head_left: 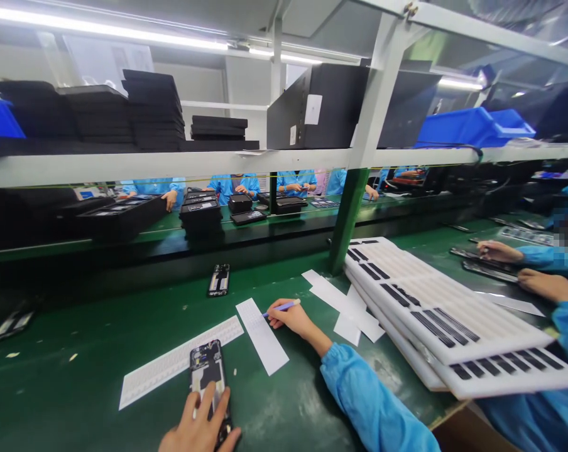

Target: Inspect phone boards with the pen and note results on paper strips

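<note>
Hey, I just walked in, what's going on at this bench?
The person's left hand rests on an opened smartphone lying on the green bench. The right hand holds a slim purple tool, its tip at the edge of a small white sheet. A long printed strip lies beside that sheet, and a second opened phone lies farther back. Stacked white foam trays with black strips stand to the right, near a co-worker's hand.

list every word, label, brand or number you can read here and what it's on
No text can be read for certain.
Long white strip: rows of fine print, too small.
White slip by the pen: faint marks, too small.
Larger label and smaller label on the black box: unreadable.
</note>
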Action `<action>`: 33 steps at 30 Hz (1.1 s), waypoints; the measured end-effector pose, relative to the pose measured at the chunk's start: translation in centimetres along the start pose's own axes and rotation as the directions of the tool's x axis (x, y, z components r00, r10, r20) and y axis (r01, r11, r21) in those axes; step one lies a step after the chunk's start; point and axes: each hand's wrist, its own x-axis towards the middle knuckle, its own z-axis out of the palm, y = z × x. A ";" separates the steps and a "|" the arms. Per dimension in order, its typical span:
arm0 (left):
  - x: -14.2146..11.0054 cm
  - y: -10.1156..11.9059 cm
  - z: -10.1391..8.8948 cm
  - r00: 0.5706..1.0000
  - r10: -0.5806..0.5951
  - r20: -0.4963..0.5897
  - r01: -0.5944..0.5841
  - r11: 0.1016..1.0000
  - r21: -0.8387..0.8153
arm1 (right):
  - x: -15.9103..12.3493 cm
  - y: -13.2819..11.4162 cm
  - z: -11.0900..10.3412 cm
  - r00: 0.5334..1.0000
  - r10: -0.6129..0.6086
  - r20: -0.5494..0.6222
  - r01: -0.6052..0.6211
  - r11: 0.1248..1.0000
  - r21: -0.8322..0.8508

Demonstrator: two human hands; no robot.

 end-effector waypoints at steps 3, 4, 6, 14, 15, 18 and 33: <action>2.7 0.7 -0.7 1.000 -0.021 -0.018 0.019 0.995 -0.094 | -0.1 0.3 -0.5 0.999 0.040 0.022 -0.040 0.999 -0.006; 4.0 0.9 -0.7 1.000 -0.019 -0.012 0.017 0.989 -0.146 | -0.2 0.4 -0.6 0.998 0.049 0.026 -0.049 0.999 -0.007; 6.8 1.3 -0.1 1.000 0.000 0.020 0.005 0.967 -0.256 | -0.2 0.5 -0.7 0.998 0.060 0.029 -0.059 0.998 -0.009; 11.2 1.7 5.5 0.979 0.036 0.200 0.050 0.912 -0.406 | -0.3 0.2 -0.6 0.997 0.053 0.051 -0.051 0.998 -0.044; 11.0 1.7 5.7 0.973 0.042 0.225 0.058 0.906 -0.420 | -0.4 0.2 -0.6 0.997 0.052 0.053 -0.050 0.998 -0.048; 10.7 1.7 5.7 0.967 0.039 0.251 0.079 0.894 -0.441 | -0.5 0.1 -0.7 0.997 0.051 0.053 -0.048 0.998 -0.052; 10.7 1.8 5.6 0.977 0.038 0.209 0.068 0.876 -0.478 | -0.6 0.2 -0.5 0.999 0.030 0.036 -0.028 0.997 -0.066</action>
